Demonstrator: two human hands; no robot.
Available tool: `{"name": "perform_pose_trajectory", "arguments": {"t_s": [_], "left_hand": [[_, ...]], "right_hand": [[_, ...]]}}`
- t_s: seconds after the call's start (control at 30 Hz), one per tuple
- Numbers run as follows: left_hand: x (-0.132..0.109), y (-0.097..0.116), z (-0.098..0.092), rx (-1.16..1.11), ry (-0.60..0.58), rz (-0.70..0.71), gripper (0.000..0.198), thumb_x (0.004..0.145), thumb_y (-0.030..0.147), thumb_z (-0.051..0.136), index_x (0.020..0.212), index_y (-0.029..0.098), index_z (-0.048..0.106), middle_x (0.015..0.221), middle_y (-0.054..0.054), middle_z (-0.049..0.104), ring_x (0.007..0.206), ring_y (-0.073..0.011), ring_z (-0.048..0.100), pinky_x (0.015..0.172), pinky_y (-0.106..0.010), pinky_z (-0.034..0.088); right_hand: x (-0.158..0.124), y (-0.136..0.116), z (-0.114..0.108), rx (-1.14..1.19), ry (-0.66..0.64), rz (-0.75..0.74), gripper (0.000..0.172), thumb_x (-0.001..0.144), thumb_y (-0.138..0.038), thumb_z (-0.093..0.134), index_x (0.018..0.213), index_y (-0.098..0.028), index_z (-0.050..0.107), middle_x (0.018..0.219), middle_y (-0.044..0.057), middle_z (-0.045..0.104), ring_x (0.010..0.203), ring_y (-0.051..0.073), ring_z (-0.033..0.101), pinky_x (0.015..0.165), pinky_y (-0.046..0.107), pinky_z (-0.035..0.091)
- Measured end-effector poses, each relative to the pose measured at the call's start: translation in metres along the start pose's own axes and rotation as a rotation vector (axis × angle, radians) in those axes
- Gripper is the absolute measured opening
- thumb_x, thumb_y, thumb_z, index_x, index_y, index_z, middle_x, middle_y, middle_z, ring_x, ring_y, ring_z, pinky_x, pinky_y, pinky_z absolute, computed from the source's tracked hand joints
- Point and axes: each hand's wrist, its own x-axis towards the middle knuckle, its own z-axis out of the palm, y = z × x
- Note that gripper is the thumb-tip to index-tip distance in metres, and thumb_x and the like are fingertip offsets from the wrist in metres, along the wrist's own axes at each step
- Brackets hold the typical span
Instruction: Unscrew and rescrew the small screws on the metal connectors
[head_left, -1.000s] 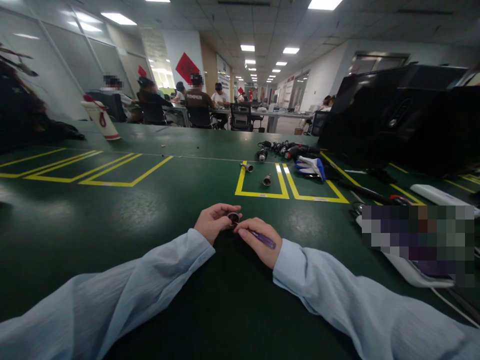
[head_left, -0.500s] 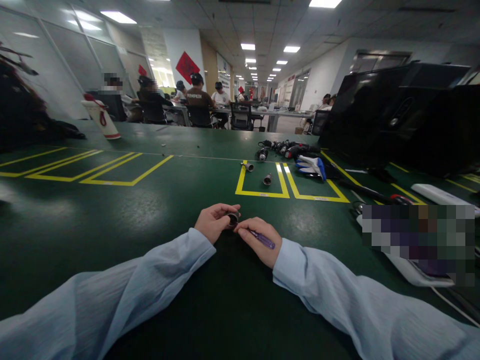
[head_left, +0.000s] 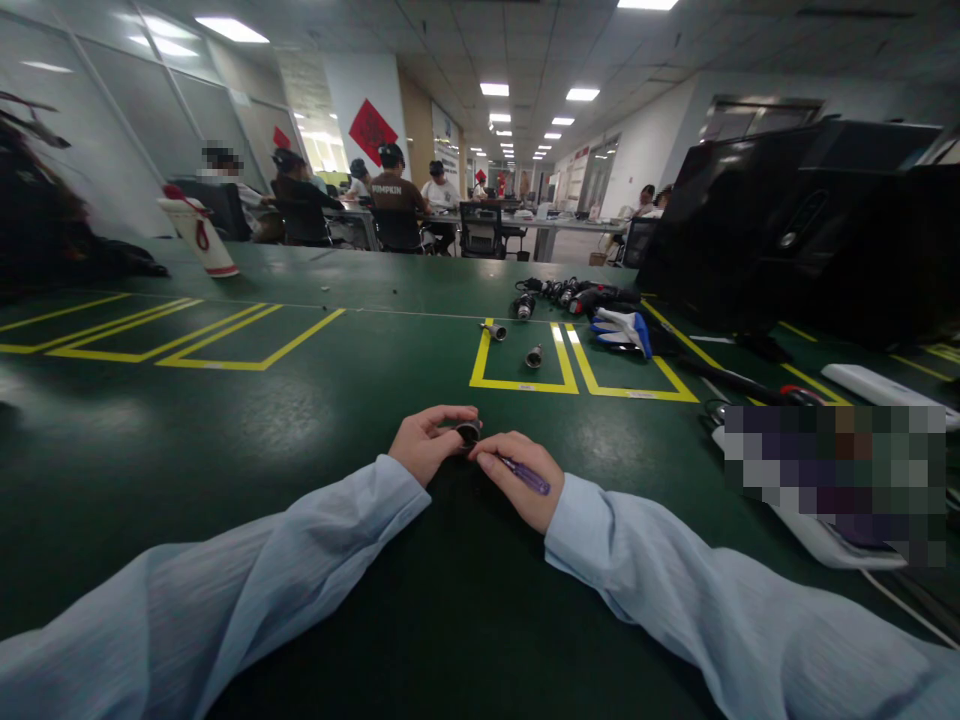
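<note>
A glossy dark-green tabletop (head_left: 337,420) fills the foreground. The bare left hand (head_left: 424,447) grips a hollow, round, dark metal part (head_left: 469,432); just right of that grip, the bare right hand (head_left: 525,482) clasps a slim purple-handled tool (head_left: 535,480) angled toward the part. Beyond, farther right, lies a white-and-blue glove (head_left: 622,331).

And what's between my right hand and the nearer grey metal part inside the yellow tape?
In the head view, green tabletop and a yellow tape strip with a small white label separate your right hand from that metal part.
</note>
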Motion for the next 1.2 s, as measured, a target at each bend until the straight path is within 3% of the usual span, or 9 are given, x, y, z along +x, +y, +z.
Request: {"name": "perform_pose_trajectory", "arguments": {"t_s": [0.13,0.5,0.83,1.2], "left_hand": [[0.0,-0.0006,-0.0014,0.014,-0.024,-0.008,0.035,0.051,0.007,0.063,0.085,0.014,0.065,0.079,-0.004,0.069,0.075,-0.0182,0.063,0.079,-0.034,0.048],[-0.0007,0.0011,0.0,0.055,-0.02,0.047,0.032,0.053,0.006,0.063,0.084,0.012,0.063,0.093,-0.007,0.066,0.08,-0.0171,0.062,0.082,-0.034,0.046],[-0.0027,0.0028,0.0012,0.045,0.001,-0.002,0.032,0.052,0.008,0.064,0.084,0.014,0.064,0.072,-0.002,0.068,0.059,-0.014,0.062,0.066,-0.028,0.05],[-0.0054,0.0044,0.0044,0.067,0.054,0.055,0.023,0.053,0.011,0.064,0.075,0.01,0.064,0.087,-0.007,0.068,0.063,-0.0137,0.064,0.065,-0.027,0.052]], "right_hand": [[0.0003,0.0037,0.0011,-0.004,0.027,0.002,0.018,0.082,-0.018,0.046,0.085,-0.022,0.063,0.078,0.002,0.064,0.076,0.015,0.055,0.073,0.029,0.042],[0.0026,0.0012,0.0,0.062,0.039,0.097,0.018,0.08,-0.017,0.047,0.082,-0.02,0.065,0.081,0.003,0.065,0.078,0.016,0.057,0.075,0.03,0.043],[0.0013,-0.0003,-0.0015,0.063,0.046,0.035,0.018,0.081,-0.016,0.047,0.085,-0.02,0.064,0.082,0.003,0.064,0.078,0.015,0.057,0.076,0.028,0.043],[-0.0003,0.0,0.0009,-0.007,0.062,-0.021,0.018,0.081,-0.014,0.045,0.085,-0.019,0.062,0.08,0.003,0.064,0.077,0.015,0.056,0.074,0.028,0.042]]}}
